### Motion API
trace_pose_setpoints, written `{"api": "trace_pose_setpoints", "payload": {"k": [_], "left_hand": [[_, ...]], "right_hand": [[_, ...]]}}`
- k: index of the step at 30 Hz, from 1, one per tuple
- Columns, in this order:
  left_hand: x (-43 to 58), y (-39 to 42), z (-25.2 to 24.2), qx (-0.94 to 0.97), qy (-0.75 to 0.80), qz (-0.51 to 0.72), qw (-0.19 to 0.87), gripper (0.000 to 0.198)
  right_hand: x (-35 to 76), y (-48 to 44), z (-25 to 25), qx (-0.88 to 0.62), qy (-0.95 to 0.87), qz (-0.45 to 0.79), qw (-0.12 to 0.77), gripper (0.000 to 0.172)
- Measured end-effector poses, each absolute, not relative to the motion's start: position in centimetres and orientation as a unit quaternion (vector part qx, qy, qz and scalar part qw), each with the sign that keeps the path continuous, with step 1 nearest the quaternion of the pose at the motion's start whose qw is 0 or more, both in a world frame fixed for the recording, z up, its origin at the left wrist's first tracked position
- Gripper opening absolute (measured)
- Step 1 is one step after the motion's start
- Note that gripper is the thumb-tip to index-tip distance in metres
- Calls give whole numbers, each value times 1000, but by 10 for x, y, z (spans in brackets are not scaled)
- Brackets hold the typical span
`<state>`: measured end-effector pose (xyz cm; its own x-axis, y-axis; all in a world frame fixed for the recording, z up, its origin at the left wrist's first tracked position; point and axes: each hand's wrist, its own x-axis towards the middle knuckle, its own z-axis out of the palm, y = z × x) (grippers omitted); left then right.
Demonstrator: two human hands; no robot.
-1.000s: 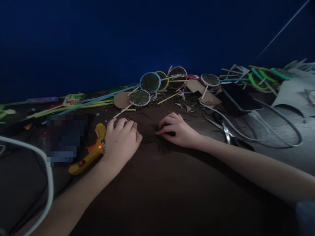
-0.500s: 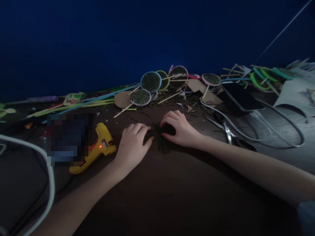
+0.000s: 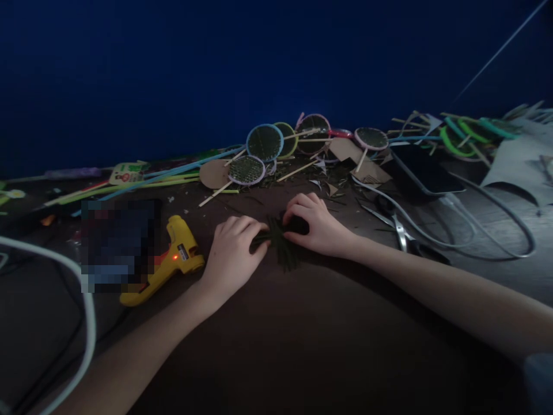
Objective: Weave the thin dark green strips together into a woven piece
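Dark green leaf-like strips (image 3: pixel 283 245) cross one another on the dark tabletop between my two hands. My left hand (image 3: pixel 235 251) is closed, thumb and fingers pinching the strips' left ends. From the other side my right hand (image 3: pixel 313 225) curls over them, its thumb and fingertips closed on their right part. How the strips interlace is too dark to make out. Just left of my left hand lies a yellow glue gun (image 3: pixel 179 253) with its red light on. Open scissors (image 3: pixel 400 230) rest beyond my right wrist.
Small round fans (image 3: pixel 264 143) with coloured rims and sticks, cardboard scraps (image 3: pixel 343 148) and green clippings line the back. A phone (image 3: pixel 425 167) with a white cable lies at right. At left are a blurred-out dark object (image 3: pixel 123 242) and a thick white cable (image 3: pixel 90 323).
Both hands keep their grip on the strips with barely any movement. The crossing strips show slightly more clearly between the fingers, and the view has shifted a little.
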<state>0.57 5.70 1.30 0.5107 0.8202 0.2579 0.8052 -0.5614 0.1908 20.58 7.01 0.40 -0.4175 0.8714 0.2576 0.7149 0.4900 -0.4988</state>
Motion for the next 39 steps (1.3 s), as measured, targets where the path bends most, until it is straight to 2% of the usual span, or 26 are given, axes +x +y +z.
{"api": "trace_pose_setpoints", "payload": {"k": [13, 23, 39], "left_hand": [[6, 62, 10, 858, 466, 183, 115, 20], [5, 61, 9, 882, 437, 170, 44, 26], [5, 63, 7, 886, 429, 171, 46, 27]], "right_hand": [[206, 69, 3, -461, -840, 149, 245, 12], [206, 69, 2, -438, -855, 138, 243, 16], [206, 70, 3, -440, -850, 154, 244, 16]]}}
